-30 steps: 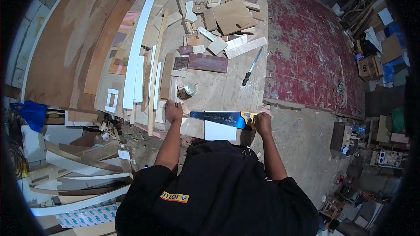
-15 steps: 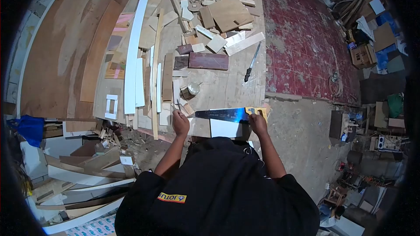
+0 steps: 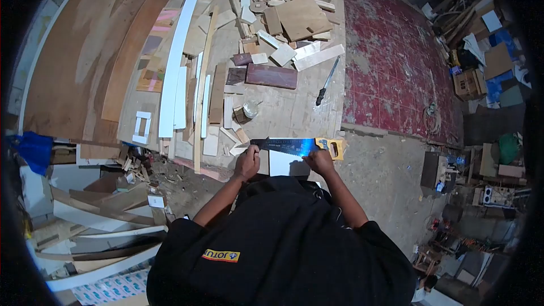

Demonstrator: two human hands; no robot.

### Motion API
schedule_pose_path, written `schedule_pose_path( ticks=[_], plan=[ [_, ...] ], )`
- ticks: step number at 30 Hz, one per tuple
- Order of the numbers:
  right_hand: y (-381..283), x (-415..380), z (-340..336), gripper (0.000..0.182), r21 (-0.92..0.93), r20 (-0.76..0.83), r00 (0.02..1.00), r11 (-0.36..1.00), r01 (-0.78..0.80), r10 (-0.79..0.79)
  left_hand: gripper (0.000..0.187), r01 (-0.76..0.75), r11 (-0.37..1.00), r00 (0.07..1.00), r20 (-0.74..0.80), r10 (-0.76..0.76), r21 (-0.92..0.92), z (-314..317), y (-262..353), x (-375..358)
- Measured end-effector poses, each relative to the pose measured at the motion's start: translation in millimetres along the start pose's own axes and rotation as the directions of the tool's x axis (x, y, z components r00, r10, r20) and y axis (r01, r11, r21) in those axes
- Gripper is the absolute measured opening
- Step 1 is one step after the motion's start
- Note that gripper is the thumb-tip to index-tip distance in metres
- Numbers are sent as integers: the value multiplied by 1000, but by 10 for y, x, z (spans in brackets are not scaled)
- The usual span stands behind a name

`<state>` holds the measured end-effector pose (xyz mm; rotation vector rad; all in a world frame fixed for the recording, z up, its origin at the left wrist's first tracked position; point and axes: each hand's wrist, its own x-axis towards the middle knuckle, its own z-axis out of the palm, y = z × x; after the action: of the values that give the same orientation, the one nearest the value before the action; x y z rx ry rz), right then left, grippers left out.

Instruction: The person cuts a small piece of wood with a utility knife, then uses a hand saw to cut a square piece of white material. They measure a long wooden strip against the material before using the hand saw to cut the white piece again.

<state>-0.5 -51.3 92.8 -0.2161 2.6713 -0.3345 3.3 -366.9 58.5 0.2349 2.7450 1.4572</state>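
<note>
A handsaw [image 3: 289, 147] with a dark, blue-lit blade and a yellow handle lies crosswise in front of me at the table's near edge, teeth toward my body. My right hand [image 3: 320, 161] grips it where the blade meets the handle. At the narrow tip, my left hand [image 3: 247, 162] is closed with its fingers against the blade end. Beneath the blade is a white board [image 3: 281, 164], partly covered by the saw and by a shadow. Small wood offcuts [image 3: 240, 134] lie just beyond my left hand.
A jar [image 3: 249, 110] and a reddish-brown block [image 3: 271, 76] stand farther up the table [image 3: 300, 110]. A knife-like tool with a black handle [image 3: 321, 97] lies at right. Long white strips [image 3: 180, 62] run along the left. Scrap wood [image 3: 297, 17] is heaped at the back.
My left hand has moved right onto the saw's tip. My right hand has shifted slightly left, from the handle toward the blade. The camera view has tilted a little.
</note>
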Motion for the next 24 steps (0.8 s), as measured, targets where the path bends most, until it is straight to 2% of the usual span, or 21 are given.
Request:
schedule_pose_path(
  ticks=[1,2,3,4,5,6,7,9,11,12,13,15,16,18,20,21,23,24],
  plan=[
    [38,-13,6,17,1,5,1000,1000,8,-8,17,-32,999,999,25,31,8,59,54,0],
    [68,-47,33,21,51,-71,994,995,91,-88,18,-46,999,999,21,46,8,136,122,5],
    [96,-47,42,32,93,-158,974,979,179,-163,18,-46,999,999,20,46,17,223,168,-10],
    [120,-39,49,59,138,-112,984,978,155,-140,18,-69,997,996,62,68,21,309,214,-2],
    [158,-41,52,59,145,-116,982,976,164,-148,18,-90,996,991,104,87,24,399,261,-7],
    [139,-62,-47,66,159,-151,969,962,220,-197,18,-9,1000,982,191,5,20,415,439,-4],
    [131,-87,-122,75,172,-182,952,945,277,-246,18,-2,1000,983,185,-4,29,505,523,-21],
    [170,-89,-182,70,170,-207,929,924,341,-305,18,-18,994,966,254,46,-112,668,717,-16],
    [269,-76,-120,48,101,-167,891,892,441,-422,17,19,997,954,299,6,-80,807,921,2],
    [322,-54,-62,27,61,-147,885,889,454,-442,16,32,997,943,334,-7,-71,899,979,12],
    [385,-53,0,27,68,-143,882,884,462,-450,16,46,997,929,370,-20,-63,983,1027,13],
    [540,-60,59,25,67,-193,863,871,487,-467,17,18,998,942,334,1,-55,1135,1122,23],
    [620,-64,64,25,69,-186,859,865,496,-477,21,55,992,943,333,-16,-109,1198,1169,23],
    [781,-100,39,21,94,-237,889,901,423,-393,25,99,981,945,325,-41,-164,1320,1190,3],
    [932,-130,-23,19,76,-286,884,911,405,-369,36,-1,999,987,163,9,-49,1465,1151,-3],
    [1020,-139,-34,17,60,-341,877,923,381,-339,36,4,999,987,161,4,-49,1494,1183,-6],
    [1173,-132,-56,16,93,-400,861,920,380,-315,40,18,949,999,42,-33,316,1501,1220,1],
    [1229,-146,-99,16,101,-422,855,922,375,-302,46,40,926,994,83,-76,376,1506,1176,17]
  ],
)
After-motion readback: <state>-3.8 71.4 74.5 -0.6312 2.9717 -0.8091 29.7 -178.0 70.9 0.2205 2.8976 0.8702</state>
